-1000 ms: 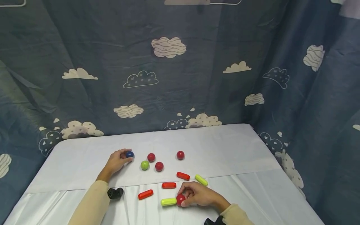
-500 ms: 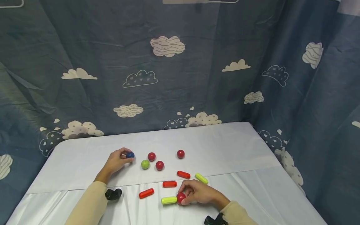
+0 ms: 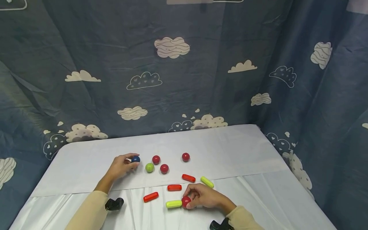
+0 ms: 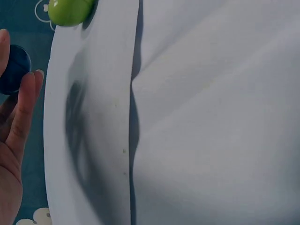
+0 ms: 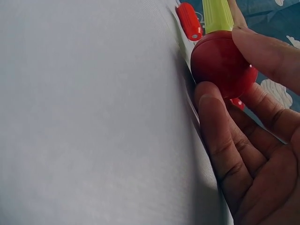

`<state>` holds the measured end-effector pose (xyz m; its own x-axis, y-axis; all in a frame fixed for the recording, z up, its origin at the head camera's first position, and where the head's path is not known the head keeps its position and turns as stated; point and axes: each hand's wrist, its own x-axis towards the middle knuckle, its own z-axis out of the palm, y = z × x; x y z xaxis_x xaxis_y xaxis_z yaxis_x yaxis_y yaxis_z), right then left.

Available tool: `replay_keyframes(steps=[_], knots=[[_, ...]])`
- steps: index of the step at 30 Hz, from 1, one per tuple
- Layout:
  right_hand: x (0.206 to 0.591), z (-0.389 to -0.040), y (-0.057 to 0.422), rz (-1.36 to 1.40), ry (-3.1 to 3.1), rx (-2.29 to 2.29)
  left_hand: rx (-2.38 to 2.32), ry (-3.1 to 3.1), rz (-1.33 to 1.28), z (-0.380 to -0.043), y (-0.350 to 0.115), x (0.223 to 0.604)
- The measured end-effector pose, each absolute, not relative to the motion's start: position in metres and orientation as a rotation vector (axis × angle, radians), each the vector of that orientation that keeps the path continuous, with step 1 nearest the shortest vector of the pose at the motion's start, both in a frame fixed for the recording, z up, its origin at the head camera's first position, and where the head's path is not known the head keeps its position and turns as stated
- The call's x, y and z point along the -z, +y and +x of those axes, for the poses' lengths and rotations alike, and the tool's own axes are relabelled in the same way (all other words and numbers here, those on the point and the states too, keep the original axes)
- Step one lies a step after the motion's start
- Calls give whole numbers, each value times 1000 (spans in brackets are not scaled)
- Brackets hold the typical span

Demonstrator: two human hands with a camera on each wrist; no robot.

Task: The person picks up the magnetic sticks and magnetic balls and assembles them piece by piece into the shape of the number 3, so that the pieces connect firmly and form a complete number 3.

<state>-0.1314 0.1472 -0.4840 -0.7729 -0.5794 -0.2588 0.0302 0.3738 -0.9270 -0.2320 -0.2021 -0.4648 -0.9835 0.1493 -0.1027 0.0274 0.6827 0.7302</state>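
My left hand [image 3: 120, 166] pinches a blue ball [image 3: 135, 159] between thumb and fingertips at the left of the white table. In the left wrist view the blue ball [image 4: 15, 69] shows at the left edge between the fingers. Just right of it lies a green ball [image 3: 149, 167]. Near the front, my right hand [image 3: 204, 195] grips a red ball [image 3: 186, 202] that sits against the end of a yellow-green stick [image 3: 173, 204]. The right wrist view shows thumb and fingers around this red ball [image 5: 220, 63], with the stick [image 5: 217, 16] in line beyond it.
Two red balls [image 3: 156, 159] lie beside the green one, and another red ball [image 3: 185, 157] farther right. Three red sticks [image 3: 174, 187] lie in a slanting row before them. A second yellow-green stick [image 3: 207, 182] lies behind my right hand. A cloud-patterned curtain [image 3: 201, 80] hangs behind the table.
My left hand has shifted slightly right with the blue ball, nearer the green ball. My right hand stays on the red ball at the stick's end.
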Motion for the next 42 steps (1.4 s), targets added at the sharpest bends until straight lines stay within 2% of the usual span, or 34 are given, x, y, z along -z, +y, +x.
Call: replay_keyframes(steps=[23, 42], knots=[[489, -132, 147, -478, 2069, 1451, -1302, 2632, 206, -178, -174, 439], [490, -133, 146, -463, 2072, 1461, -1363, 2369, 396, -139, -161, 445]])
